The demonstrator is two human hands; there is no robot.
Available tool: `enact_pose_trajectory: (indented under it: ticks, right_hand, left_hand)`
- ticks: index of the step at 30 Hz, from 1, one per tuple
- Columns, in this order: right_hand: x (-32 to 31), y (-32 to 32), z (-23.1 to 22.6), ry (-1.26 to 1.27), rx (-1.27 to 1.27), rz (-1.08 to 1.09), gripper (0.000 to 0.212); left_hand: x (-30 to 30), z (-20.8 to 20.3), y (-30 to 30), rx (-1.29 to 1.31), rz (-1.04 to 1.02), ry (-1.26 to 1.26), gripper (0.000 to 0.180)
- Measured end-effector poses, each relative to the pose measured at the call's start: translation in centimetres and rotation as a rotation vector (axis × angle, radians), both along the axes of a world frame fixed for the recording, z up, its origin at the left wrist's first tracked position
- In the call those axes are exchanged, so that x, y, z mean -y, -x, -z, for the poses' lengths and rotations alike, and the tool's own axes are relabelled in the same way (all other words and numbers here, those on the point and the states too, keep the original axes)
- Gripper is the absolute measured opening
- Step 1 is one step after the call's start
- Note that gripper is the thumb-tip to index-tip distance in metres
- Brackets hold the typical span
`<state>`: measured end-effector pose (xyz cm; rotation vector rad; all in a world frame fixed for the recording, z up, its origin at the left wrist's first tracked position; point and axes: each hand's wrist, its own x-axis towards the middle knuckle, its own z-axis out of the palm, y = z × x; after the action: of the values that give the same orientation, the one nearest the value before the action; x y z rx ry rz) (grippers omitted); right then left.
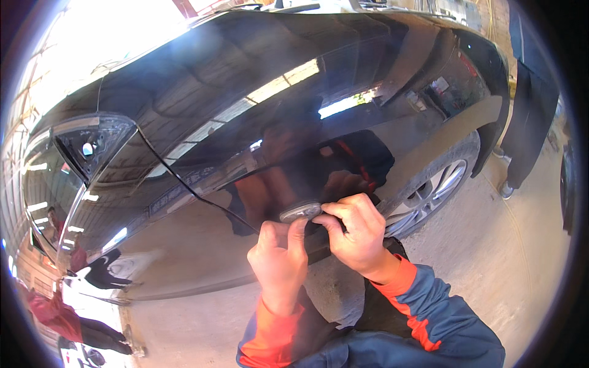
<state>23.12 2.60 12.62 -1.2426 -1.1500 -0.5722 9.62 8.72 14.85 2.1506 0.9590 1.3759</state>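
Against the glossy black fender [343, 80] of a car sits a small oval, greyish, lens-like piece [300, 212], which looks like a side marker lamp. My left hand [279, 260] is closed at its lower left edge, with the thumb pressed up to it. My right hand [359, 233] pinches its right end between thumb and fingers. Whether the piece is seated in the panel or apart from it cannot be told, since my fingers hide part of its edge. Both hands are mirrored in the paint.
Below and right of my hands is the front wheel [432, 193]. A dark triangular opening [92, 147] shows near the side window at left. Another person in dark trousers [532, 116] stands at far right; a person in red [58, 316] is at lower left. Concrete floor [472, 245] lies beneath.
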Motion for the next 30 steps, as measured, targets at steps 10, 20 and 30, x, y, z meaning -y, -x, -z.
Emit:
enact_pose_trajectory:
  ticks: [10, 20, 30]
  right_hand:
    - [-0.1, -0.2, 0.6, -0.051, -0.056, -0.046, 0.030]
    - [-0.1, -0.5, 1.2, -0.063, -0.084, -0.037, 0.020]
    - [0.8, -0.7, 3.6, -0.060, -0.158, -0.262, 0.042]
  left_hand:
    - [-0.1, 0.0, 0.3, -0.095, -0.068, 0.087, 0.033]
    - [0.6, -0.2, -1.0, -0.184, -0.164, -0.042, 0.038]
    - [2.0, -3.0, -1.4, -0.567, -0.241, -0.077, 0.040]
